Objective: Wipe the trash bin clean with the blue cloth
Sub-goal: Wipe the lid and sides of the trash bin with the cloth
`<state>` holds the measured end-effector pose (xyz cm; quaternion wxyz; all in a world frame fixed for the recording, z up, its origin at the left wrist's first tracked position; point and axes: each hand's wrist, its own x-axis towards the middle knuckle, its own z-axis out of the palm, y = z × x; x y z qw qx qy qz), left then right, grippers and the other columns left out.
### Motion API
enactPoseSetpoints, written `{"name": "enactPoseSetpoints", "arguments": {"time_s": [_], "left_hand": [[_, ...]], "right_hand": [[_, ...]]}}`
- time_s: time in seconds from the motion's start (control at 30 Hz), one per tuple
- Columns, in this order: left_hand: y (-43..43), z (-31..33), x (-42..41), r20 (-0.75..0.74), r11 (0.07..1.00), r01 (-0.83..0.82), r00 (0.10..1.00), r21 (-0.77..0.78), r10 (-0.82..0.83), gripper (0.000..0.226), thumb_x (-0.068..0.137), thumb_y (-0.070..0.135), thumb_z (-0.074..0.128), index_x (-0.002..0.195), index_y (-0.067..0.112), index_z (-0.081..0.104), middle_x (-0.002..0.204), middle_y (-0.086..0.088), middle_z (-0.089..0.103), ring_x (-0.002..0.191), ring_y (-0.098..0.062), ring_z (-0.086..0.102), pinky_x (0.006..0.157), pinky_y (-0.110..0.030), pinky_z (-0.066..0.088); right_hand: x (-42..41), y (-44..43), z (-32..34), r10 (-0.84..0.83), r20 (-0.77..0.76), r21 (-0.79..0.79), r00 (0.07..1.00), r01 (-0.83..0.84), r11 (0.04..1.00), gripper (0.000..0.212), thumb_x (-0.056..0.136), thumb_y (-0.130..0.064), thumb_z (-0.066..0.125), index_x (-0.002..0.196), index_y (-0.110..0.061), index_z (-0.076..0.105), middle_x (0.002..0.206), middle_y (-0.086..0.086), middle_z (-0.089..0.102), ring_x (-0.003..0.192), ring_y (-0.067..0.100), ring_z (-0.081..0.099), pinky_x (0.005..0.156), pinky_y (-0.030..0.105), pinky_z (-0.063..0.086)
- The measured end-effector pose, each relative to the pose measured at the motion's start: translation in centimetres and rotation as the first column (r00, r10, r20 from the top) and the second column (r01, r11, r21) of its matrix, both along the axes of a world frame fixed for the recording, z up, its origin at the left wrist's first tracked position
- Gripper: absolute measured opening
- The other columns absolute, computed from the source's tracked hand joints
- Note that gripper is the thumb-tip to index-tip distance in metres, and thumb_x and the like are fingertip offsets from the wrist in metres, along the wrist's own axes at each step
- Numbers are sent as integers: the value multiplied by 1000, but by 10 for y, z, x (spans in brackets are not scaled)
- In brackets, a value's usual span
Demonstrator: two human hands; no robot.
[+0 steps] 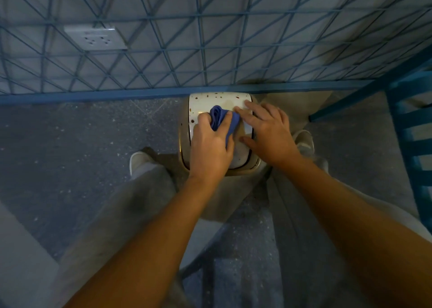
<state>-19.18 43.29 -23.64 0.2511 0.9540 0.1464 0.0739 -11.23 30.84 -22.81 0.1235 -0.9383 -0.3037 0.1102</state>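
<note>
Wiping goes best with firm strokes pushed forward from the left hand (210, 144), whose grip is pinched around the bunched blue cloth (221, 118) on the trash bin (205, 101) lid. Brown specks lie just beyond and left of that grip. The right hand (268, 134), fingers spread flat, steadies the lid alongside. Whatever the bin holds is hidden under its lid.

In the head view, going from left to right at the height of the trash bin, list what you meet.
Speckled floor → left hand gripping the blue cloth → right hand flat on the trash bin lid → white shoe → blue chair.
</note>
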Motion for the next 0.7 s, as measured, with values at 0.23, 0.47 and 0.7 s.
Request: {"name": "enactPoseSetpoints", "arguments": {"time_s": [0.23,0.47,0.7], "left_hand": [[19,3,-6,11,976,-206,978,-73,207,54,84,16,62,136,11,44,121,-20,41,103,-28,49,92,-27,41],[-14,-8,-22,-23,997,-23,1000,-75,21,53,81,18,64,132,12,49,114,-21,46,98,-31,54,89,-35,50],[12,-4,-19,33,967,-186,980,-176,195,52,85,16,62,134,13,46,118,-17,41,104,-21,47,92,-18,34]], "right_hand": [[2,-1,-5,14,-22,-10,1000,-14,1000,67,81,-28,65,142,-27,36,150,2,35,137,30,30,112,48,18],[3,-1,-5,-10,-18,32,1000,10,999,58,85,-33,61,139,-26,42,148,2,39,136,32,32,110,48,19],[2,-1,-5,12,-46,-33,999,-14,999,67,84,-33,62,144,-31,30,153,-1,30,140,28,24,115,48,14]]}}
